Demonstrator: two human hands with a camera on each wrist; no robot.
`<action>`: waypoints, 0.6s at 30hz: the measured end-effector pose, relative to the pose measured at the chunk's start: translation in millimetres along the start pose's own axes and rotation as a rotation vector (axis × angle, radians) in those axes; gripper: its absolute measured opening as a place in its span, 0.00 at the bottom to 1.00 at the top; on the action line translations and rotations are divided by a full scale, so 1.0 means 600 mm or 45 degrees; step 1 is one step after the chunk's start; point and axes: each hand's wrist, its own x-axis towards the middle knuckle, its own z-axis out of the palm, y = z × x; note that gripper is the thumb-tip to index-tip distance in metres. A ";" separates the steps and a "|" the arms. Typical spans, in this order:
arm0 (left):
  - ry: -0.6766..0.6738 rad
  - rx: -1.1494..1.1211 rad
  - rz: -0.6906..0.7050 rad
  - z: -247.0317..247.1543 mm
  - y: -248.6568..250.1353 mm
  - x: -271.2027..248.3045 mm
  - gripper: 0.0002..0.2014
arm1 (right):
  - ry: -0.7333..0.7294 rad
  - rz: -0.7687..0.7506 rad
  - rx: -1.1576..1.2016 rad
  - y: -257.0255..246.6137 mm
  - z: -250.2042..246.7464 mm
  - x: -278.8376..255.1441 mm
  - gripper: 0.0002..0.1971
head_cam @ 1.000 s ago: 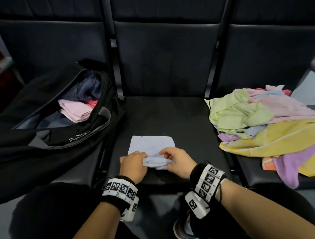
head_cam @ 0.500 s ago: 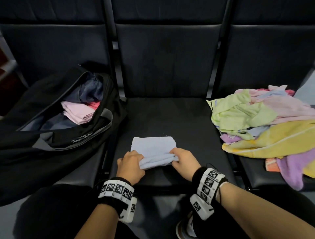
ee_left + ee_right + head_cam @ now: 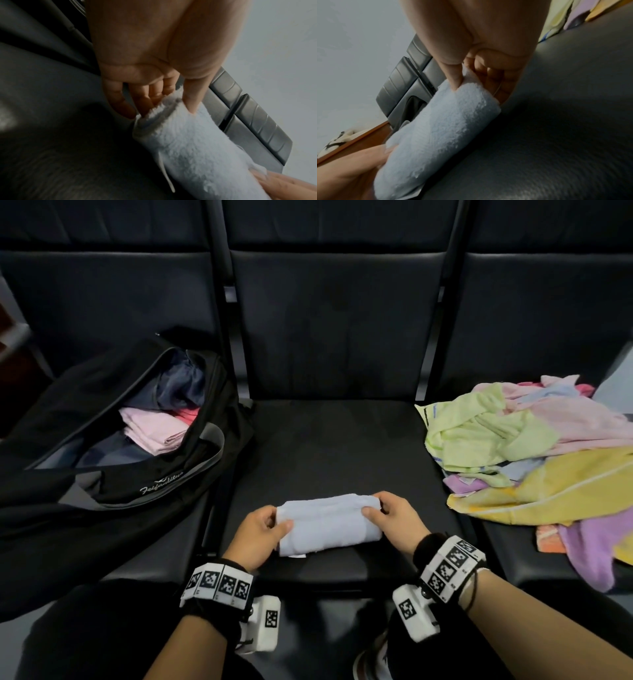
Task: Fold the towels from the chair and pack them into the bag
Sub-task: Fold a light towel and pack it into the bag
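Both hands (image 3: 260,534) pinch the blue towel (image 3: 327,523); bag (image 3: 102,501) holds seemingly pink towels (image 3: 154,429).

Dark seats, wrist bands and a shoe

A row of dark padded seats fills the head view: the middle seat (image 3: 329,446) lies straight ahead, with its backrest (image 3: 339,320) rising on the far side, and black upright posts (image 3: 219,302) stand between neighbouring backrests. At the near edge, black wrist bands with white blocks of black-and-white square markers sit on both forearms, one at the left (image 3: 219,582) and one at the right (image 3: 452,566). Between them, at the bottom edge, part of a white and dark shoe (image 3: 371,662) shows. In the right wrist view, a strip of brown wood (image 3: 351,143) crosses the lower left, with grey ribbed panels (image 3: 399,86) above it.
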 end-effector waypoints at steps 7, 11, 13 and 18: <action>0.144 0.034 -0.102 0.012 -0.013 0.014 0.03 | 0.043 0.111 -0.077 0.007 0.026 0.036 0.11; 0.231 0.122 -0.207 0.016 -0.019 0.023 0.08 | -0.161 0.159 -0.223 0.006 0.023 0.048 0.32; 0.239 0.197 -0.220 0.017 -0.020 0.026 0.11 | -0.265 0.171 -0.324 0.003 0.020 0.054 0.30; 0.273 0.211 -0.277 0.014 -0.021 0.022 0.14 | -0.324 0.197 -0.425 -0.003 0.024 0.060 0.15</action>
